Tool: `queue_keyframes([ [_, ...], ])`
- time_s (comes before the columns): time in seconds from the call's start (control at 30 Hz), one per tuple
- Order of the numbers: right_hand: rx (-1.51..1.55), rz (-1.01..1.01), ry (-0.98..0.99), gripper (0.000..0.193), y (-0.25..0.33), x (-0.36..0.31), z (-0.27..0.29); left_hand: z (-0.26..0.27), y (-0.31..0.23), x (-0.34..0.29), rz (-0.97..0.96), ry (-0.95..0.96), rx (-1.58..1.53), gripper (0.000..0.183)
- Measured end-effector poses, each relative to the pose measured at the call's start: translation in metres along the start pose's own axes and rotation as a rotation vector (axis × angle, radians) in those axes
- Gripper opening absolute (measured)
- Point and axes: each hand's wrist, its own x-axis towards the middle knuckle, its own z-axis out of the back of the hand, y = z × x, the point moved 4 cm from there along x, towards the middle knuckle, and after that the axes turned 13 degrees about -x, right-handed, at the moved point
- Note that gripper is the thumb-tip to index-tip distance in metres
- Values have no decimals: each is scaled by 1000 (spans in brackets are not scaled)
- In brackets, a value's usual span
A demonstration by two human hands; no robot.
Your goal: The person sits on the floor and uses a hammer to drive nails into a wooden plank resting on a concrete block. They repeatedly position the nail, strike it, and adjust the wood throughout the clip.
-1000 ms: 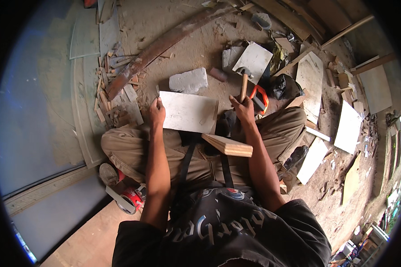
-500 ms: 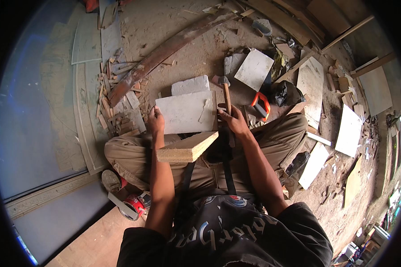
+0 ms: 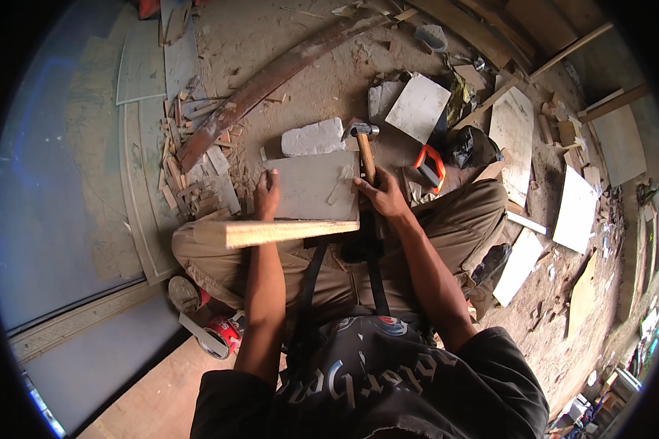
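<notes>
Over my lap I hold a piece made of a grey-white panel [image 3: 307, 183] and a raw wood board [image 3: 285, 232] that meets it along its near edge. The board's pale cut edge faces up and juts out to the left over my left forearm. At the panel's left edge is my left hand [image 3: 267, 195], its fingers gripping it. My right hand [image 3: 385, 194] has its thumb on the panel's right edge, and a hammer [image 3: 366, 155] is in the same grip. The hammer's wooden handle stands upright, its metal head pointing away from me.
Just beyond the panel lies a white block [image 3: 313, 137]. An orange-handled tool [image 3: 430, 168] rests right of my right hand, near a white board [image 3: 417, 107]. Wood scraps [image 3: 187, 175] and a long dark beam [image 3: 271, 77] lie to the left. A red can [image 3: 223, 334] stands beside my left leg.
The panel has tilted and looks darker. The wood board has swung up and left, showing more of its edge. The hammer's head has turned and shifted slightly left.
</notes>
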Motion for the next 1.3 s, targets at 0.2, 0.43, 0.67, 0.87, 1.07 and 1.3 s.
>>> queue_keyframes([
  [0.2, 37, 43, -64, 42, -10, 5, 1, -38, -29, -16, -485, 27, 120, 79],
  [0.43, -73, 44, -109, 33, 0, 0, 5, -80, -74, -60, -703, 351, 0, 60],
  [0.67, 154, -100, -248, 33, 11, -2, 2, -35, 37, 4, 6, -147, -711, 56],
  [0.87, 151, -1, -482, 36, -16, 6, 3, -73, -87, -84, -496, 135, -1198, 74],
  [1.07, 243, -82, -414, 35, -19, -6, 0, -62, -107, -70, -281, -53, -1116, 55],
  [1.3, 322, -289, -257, 48, -1, 1, 20, 19, -124, -15, -305, 471, -839, 69],
])
